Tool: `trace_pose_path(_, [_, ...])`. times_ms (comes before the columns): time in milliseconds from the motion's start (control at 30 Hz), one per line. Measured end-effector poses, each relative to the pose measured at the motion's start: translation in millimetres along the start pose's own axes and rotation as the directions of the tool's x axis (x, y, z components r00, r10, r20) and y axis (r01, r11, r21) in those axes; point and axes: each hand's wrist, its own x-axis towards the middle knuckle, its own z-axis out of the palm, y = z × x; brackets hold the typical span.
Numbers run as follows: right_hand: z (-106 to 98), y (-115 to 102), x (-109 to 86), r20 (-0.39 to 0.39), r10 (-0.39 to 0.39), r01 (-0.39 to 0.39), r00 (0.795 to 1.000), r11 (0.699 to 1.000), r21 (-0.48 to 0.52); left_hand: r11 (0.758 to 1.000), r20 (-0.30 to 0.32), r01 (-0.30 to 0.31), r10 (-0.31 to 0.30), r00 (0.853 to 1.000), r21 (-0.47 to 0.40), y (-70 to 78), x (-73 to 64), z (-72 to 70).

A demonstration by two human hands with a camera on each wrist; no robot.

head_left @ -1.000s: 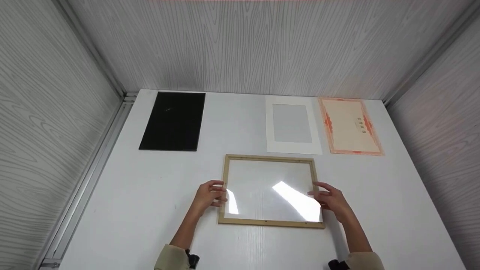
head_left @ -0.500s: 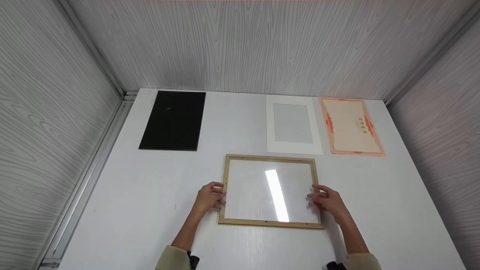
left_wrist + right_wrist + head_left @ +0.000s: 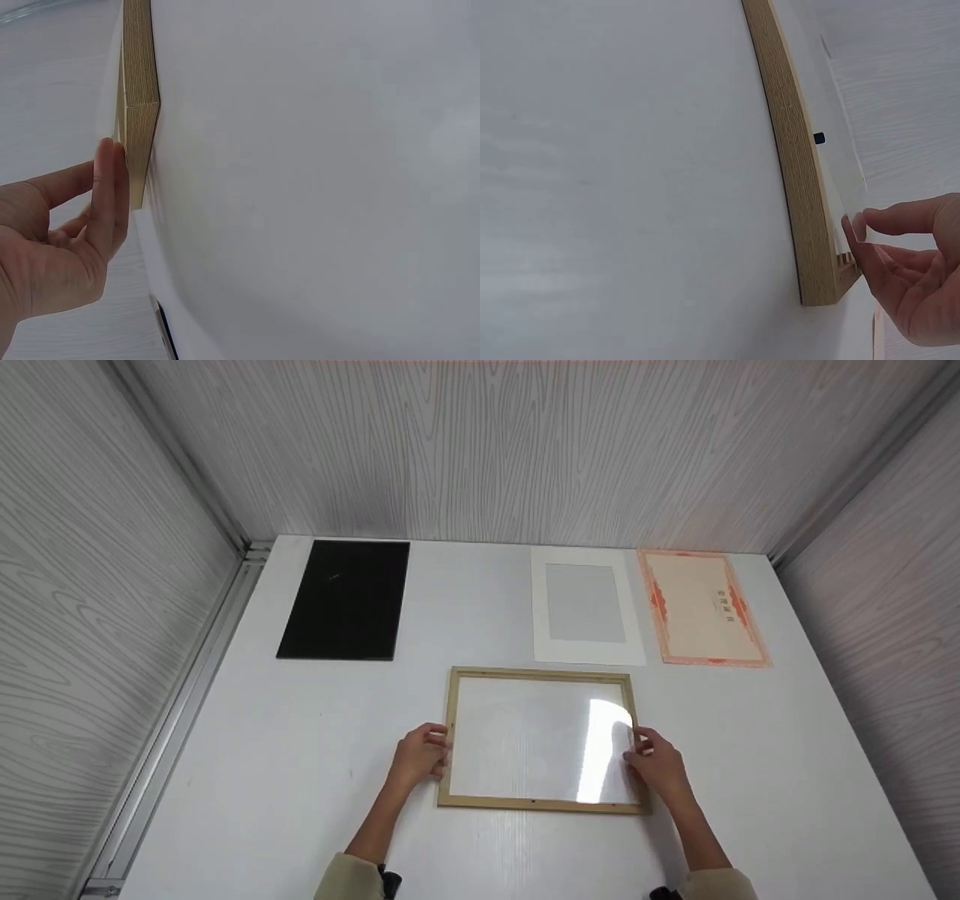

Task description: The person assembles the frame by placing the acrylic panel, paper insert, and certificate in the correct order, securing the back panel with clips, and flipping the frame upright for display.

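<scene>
A light wooden picture frame [image 3: 487,802] lies on the table, with a clear, shiny sheet [image 3: 525,742] over its opening. At the frame's left side, my left hand [image 3: 420,751] pinches the sheet's edge between thumb and fingers. The left wrist view puts those fingertips [image 3: 105,161] right beside the wooden rail [image 3: 140,90]. On the right, my right hand [image 3: 661,765] pinches the opposite edge. In the right wrist view the sheet [image 3: 844,157] stands slightly above the rail [image 3: 795,157], thumb and forefinger meeting at its corner.
A black panel [image 3: 345,600] lies at the back left. Behind the frame are a white mat with a grey centre [image 3: 540,652] and an orange-bordered certificate [image 3: 694,615] at the back right. Grey wood-grain walls [image 3: 480,450] enclose the white table.
The right hand's fingers have shifted along the sheet's edge and closed into a pinch. The bright reflection on the sheet has changed shape and place. The left hand has barely moved.
</scene>
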Motion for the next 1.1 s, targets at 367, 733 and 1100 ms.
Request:
trace_pose_path(367, [4.9,-5.0,-6.2,-0.077,-0.080,0.064,0.994,0.980,-0.186,0.993,-0.017,-0.043,0.045,0.999,0.112,-0.7,-1.8,4.3])
trace_pose_path(733, [9.7,-4.0,-5.9,-0.107,-0.101,0.069,0.989,0.960,-0.270,0.957,-0.052,-0.108,0.127,0.991,0.269,-0.4,-1.9,8.2])
trace_pose_path(1100, [11.7,-2.4,-5.7,-0.080,-0.088,0.059,0.993,0.951,-0.303,0.851,-0.052,-0.150,0.203,0.978,0.504,1.5,-1.7,13.5])
